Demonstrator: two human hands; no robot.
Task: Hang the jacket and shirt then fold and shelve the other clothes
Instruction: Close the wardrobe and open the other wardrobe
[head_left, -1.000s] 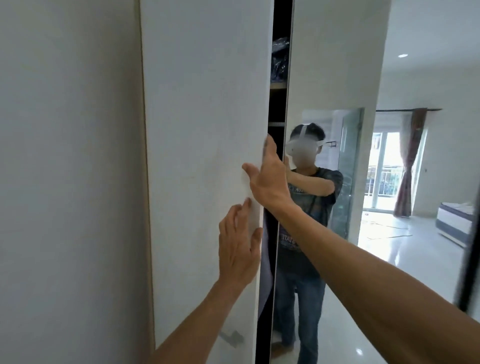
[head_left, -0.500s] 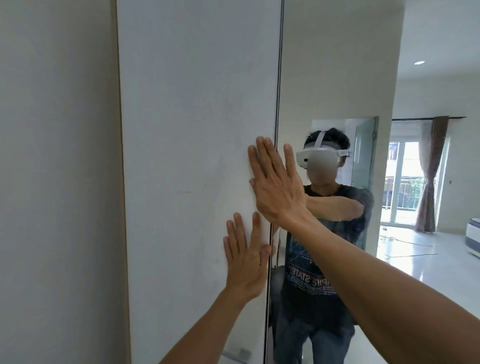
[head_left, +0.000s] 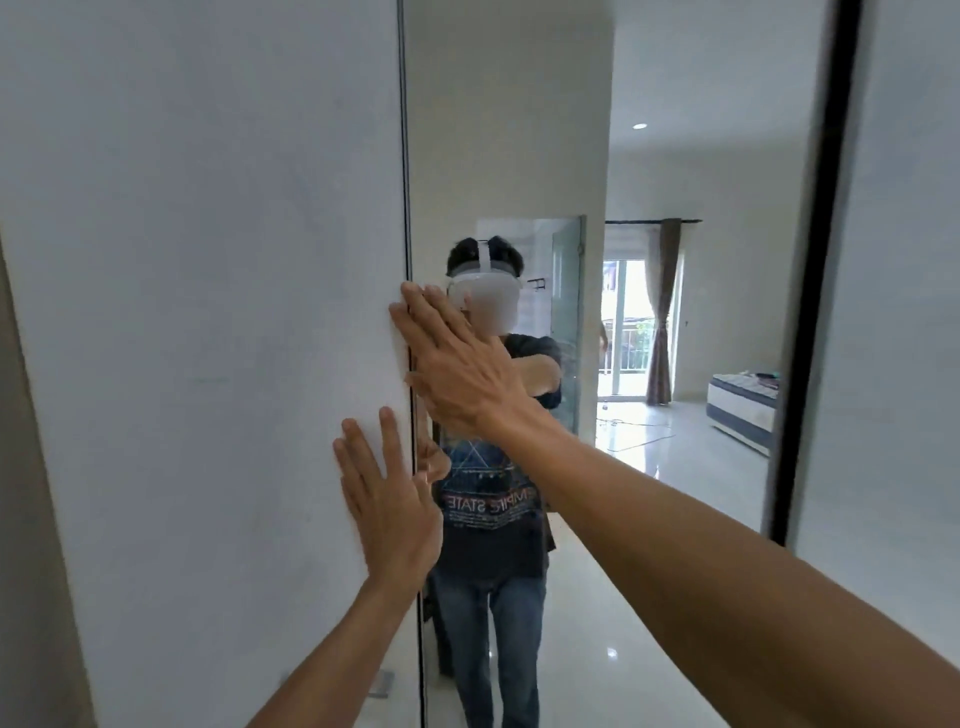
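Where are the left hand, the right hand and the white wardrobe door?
left hand (head_left: 389, 509), head view, back of the hand.
right hand (head_left: 460, 364), head view, back of the hand.
white wardrobe door (head_left: 208, 312), head view, bare front panel.

Bright, soft daylight floods from the balcony door (head_left: 626, 322) seen in the mirror (head_left: 509, 130). The glossy floor (head_left: 649, 597) glares, and straight lines bow near the frame's edges.
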